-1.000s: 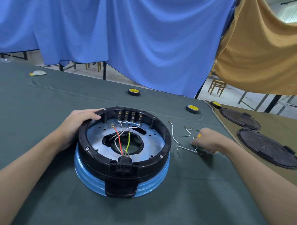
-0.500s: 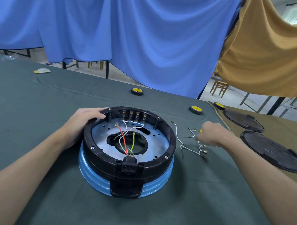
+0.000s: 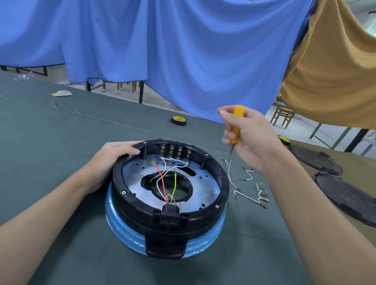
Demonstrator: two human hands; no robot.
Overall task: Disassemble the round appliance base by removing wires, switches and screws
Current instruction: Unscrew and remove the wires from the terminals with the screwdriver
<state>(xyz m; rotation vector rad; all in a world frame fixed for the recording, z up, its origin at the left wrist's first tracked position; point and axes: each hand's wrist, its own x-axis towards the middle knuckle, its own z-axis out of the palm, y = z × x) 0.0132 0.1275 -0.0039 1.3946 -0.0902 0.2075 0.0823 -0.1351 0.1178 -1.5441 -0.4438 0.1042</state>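
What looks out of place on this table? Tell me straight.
Loose white wires lie scattered on the table right of the base; inside it, the red wire has its ring end unattached. Nothing looks broken or spilled.

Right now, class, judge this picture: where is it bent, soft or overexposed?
Head view: wide-angle distortion stretches the forearms toward the corners; the right hand and screwdriver look slightly soft, the round base sharp under even light; top-right daylight washes out.
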